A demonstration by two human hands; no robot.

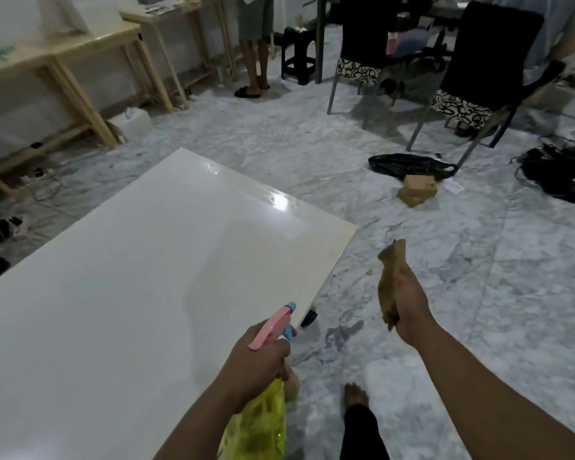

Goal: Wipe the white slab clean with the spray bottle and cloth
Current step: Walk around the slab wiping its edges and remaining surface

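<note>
Now left hand [256,356] grips spray bottle [262,410]; right hand [410,310], cloth [390,277].

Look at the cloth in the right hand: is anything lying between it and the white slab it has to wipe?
Nothing visible does. The cloth hangs from the right hand over bare marble floor, just off the white slab edge. The left hand holds the spray bottle nearer the person.

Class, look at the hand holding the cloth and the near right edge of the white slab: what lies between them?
In the head view, only bare marble floor separates the right hand, gripping the cloth, from the white slab.
</note>
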